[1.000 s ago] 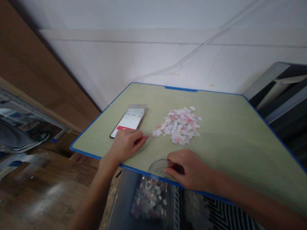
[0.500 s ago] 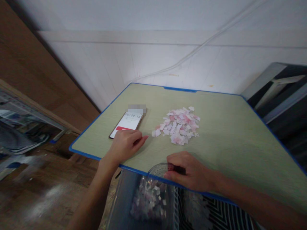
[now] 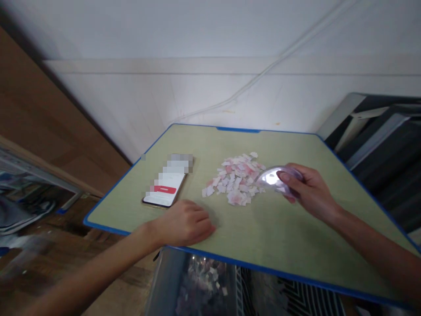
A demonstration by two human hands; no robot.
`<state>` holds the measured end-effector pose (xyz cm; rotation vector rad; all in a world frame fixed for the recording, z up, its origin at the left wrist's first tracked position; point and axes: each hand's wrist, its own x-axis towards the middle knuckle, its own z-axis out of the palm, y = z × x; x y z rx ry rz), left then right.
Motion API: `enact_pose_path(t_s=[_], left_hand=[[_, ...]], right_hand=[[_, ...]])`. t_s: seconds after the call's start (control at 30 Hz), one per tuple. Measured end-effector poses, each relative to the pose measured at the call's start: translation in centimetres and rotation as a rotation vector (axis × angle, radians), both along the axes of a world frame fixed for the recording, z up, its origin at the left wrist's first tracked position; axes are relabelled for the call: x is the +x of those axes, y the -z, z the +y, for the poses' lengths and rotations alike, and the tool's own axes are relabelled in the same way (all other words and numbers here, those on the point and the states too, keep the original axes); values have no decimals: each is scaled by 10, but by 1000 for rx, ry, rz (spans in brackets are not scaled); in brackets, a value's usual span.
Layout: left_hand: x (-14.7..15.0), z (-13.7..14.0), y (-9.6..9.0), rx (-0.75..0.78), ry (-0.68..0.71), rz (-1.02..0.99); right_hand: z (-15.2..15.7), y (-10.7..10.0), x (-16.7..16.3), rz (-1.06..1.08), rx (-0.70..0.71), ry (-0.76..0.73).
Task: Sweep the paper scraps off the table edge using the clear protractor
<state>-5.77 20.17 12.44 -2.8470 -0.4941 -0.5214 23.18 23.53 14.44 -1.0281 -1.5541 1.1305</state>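
Note:
My right hand (image 3: 309, 186) pinches a clear, half-round plastic protractor (image 3: 274, 176) between thumb and fingers, raised at the right side of the scrap pile. Bright glare covers part of the plastic. The pile of torn white and pink paper scraps (image 3: 235, 180) lies mid-table. My left hand (image 3: 187, 223) rests closed on the table near the front edge, its fingers curled under and nothing visible in them. Beyond it, at the left, lies a phone (image 3: 169, 180) with a red bar on its screen.
The pale green table (image 3: 289, 245) has a blue rim and stands against a white wall (image 3: 115, 96). Below its front edge is a clear plastic bin (image 3: 167, 281) with more scraps inside. Dark folded items (image 3: 384, 149) stand at the right, a wooden panel (image 3: 49, 96) at the left.
My right hand has lifted the protractor from the front edge and carried it forward to the pile's right side. My left hand has moved right and nearer, off the phone's lower end.

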Motion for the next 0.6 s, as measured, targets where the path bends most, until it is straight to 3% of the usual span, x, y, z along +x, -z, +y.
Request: enact_pose_path(t_s=[0.13, 0.33, 0.6], left_hand=[[23, 8, -2, -9, 220, 134], [52, 20, 7, -65, 413, 131], [51, 11, 10, -90, 365, 55]], right_hand=[[10, 17, 21, 25, -79, 199], [6, 23, 17, -192, -96, 166], [5, 9, 25, -386, 85, 143]])
